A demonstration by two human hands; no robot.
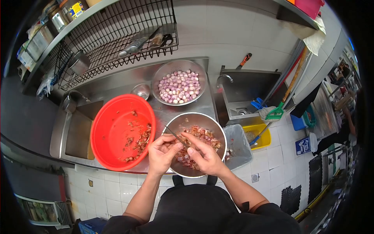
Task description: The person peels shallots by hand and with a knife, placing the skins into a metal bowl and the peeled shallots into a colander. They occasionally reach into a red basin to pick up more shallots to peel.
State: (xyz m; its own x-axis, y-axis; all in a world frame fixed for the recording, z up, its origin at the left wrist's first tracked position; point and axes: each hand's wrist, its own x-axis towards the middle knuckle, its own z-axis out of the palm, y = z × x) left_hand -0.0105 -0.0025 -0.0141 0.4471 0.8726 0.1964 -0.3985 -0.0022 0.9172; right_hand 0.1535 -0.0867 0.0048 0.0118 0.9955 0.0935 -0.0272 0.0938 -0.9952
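Observation:
Both hands are close together over the near left part of a steel bowl [223, 134] filled with shallot skins and pieces [208, 137]. My right hand [205, 156] is closed on a small knife [174, 133], its thin dark blade pointing up and to the left. My left hand [163, 153] is closed in a pinch near the blade; whatever it holds is too small and hidden to make out. Left of the bowl, a red basin [111, 128] contains brown-skinned shallots [142, 140] and loose skins. Behind, a steel colander [157, 74] holds many peeled shallots [180, 86].
A small metal bowl [141, 91] stands between basin and colander. Sinks lie at left [80, 130] and right [239, 105]. A clear plastic bag [237, 144] hangs by the counter's right edge, near a yellow tub [263, 136]. A wire rack [117, 35] runs overhead. Another person is at far right.

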